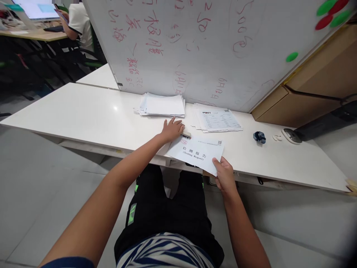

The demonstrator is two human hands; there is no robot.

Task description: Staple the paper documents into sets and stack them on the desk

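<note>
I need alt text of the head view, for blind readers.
A person's right hand holds a white printed Testing Report paper, while the left hand touches a small cream stapler-like tool at the paper's far edge. White paper stacks lie beyond on a white desk, before a red-lettered whiteboard.

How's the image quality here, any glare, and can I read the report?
Head view: a small glare spot on the left part of the white table; head view, top left: the monitor looks washed out; head view, centre: the report has a readable title, but its smallest print is unclear.
</note>
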